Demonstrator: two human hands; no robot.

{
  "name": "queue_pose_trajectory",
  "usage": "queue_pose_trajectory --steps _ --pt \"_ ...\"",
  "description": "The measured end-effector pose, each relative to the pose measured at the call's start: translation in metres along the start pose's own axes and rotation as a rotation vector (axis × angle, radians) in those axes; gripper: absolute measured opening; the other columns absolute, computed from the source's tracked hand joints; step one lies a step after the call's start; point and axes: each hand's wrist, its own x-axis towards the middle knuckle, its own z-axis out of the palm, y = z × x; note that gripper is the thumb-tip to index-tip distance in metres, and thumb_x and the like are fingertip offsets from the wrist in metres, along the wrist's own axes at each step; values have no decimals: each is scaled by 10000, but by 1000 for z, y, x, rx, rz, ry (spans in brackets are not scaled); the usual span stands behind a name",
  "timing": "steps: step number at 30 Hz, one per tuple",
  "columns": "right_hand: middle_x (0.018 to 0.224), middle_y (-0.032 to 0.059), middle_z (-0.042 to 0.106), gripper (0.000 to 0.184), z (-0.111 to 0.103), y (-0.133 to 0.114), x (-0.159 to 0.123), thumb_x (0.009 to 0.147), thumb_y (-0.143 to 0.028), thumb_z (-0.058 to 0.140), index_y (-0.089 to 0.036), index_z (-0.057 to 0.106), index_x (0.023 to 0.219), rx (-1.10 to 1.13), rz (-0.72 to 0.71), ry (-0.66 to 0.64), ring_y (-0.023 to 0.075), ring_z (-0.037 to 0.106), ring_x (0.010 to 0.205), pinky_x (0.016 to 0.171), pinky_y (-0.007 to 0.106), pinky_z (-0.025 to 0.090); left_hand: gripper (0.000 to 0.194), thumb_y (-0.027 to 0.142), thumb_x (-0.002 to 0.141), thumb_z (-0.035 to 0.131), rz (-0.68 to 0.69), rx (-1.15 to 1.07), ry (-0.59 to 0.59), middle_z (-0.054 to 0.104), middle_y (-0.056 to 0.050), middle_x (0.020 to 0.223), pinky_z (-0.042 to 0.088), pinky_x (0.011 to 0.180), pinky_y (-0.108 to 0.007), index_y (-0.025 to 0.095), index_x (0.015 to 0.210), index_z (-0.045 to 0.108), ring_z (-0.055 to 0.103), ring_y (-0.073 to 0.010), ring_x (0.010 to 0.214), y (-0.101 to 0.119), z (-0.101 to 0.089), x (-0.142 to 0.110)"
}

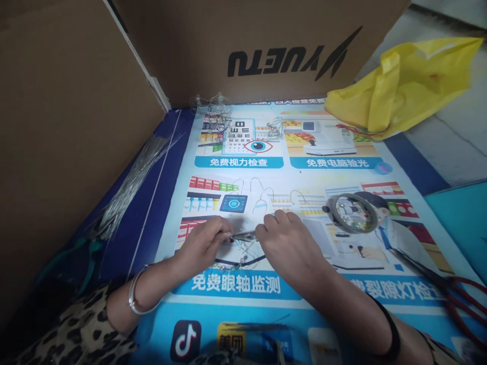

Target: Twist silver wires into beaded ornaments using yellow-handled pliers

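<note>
My left hand (207, 243) is closed in a pinch, with a silver bangle on its wrist. It grips the end of some thin wire work with small clear beads (241, 262), which hangs just below the fingers. My right hand (291, 246) is wrapped round slim metal pliers (245, 236), whose jaws point left and meet the left fingertips. Most of the pliers' handles are hidden by that hand. Several short curved wires (262, 195) lie on the printed sheet just beyond both hands.
A round dish of beads (353, 213) and red-handled scissors (452, 294) lie right. Straight wires (133, 182) and a teal-handled tool (72, 263) are left. Wire pieces (215, 114) sit at the back by the cardboard (266, 30). A yellow bag (403, 86) lies back right.
</note>
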Motion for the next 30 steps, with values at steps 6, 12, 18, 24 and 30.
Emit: queue_pose_trajectory --steps 6,12,18,24,30 --pt "689 64 578 136 -1 0 1 727 -55 543 -173 576 668 10 3 -3 207 467 678 596 322 218 121 135 894 396 -36 5 19 590 -31 797 437 666 -286 183 827 485 554 -137 749 0 2 -1" --pt "696 72 564 115 -2 0 -2 718 -67 546 -170 579 681 -16 13 8 222 464 693 616 333 236 128 119 886 416 -50 -22 8 606 -42 838 449 684 -285 183 819 504 562 -137 780 0 0 0" --pt "687 73 559 104 -3 -1 -2 705 -72 559 -170 585 683 -18 20 -13 223 465 682 616 340 242 127 127 883 467 -31 -29 14 599 -38 843 455 711 -287 178 775 510 567 -141 820 5 -4 0" --pt "684 74 564 106 -1 -1 -1 702 -72 558 -170 588 674 -15 13 20 225 466 677 609 341 235 85 116 858 528 95 56 77 622 -26 800 454 727 -307 186 818 554 573 -154 806 6 -5 -2" --pt "680 74 561 112 -1 -1 -2 701 -67 554 -170 584 670 -3 -13 43 224 461 678 600 337 225 91 105 857 512 134 184 110 642 -35 821 447 703 -320 189 873 544 579 -161 779 9 -3 -6"
